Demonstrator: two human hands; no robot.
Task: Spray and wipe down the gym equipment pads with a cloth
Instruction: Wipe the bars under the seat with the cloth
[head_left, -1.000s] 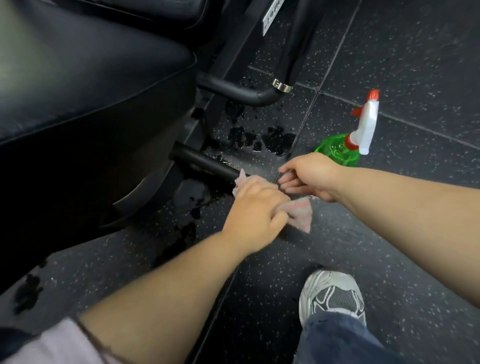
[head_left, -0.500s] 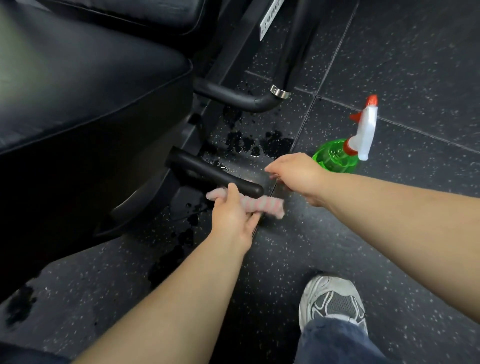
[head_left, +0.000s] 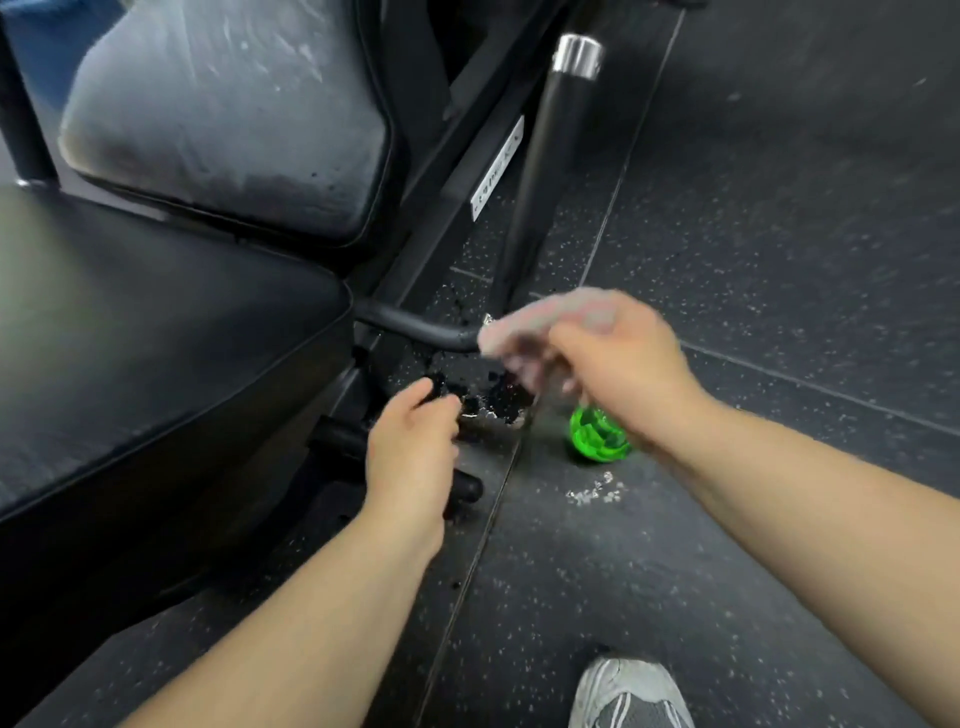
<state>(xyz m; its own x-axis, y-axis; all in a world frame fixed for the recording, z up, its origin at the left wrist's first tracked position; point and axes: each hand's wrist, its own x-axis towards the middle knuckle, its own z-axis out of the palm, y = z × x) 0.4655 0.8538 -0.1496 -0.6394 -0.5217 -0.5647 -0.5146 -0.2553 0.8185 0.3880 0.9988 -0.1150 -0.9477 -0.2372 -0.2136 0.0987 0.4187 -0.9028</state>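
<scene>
one limp, light cloth (head_left: 540, 325) pinched in the right hand (head_left: 628, 374); likely bunches easily, best gathered mid-fold; left hand (head_left: 410, 452) loosely curled, empty; spray bottle (head_left: 597, 436) beneath right fingers

Bare forearms (head_left: 291, 623) lead to the left hand (head_left: 410, 452) and right hand (head_left: 623, 364); a grey-and-white trainer (head_left: 631, 696) shows below
</scene>
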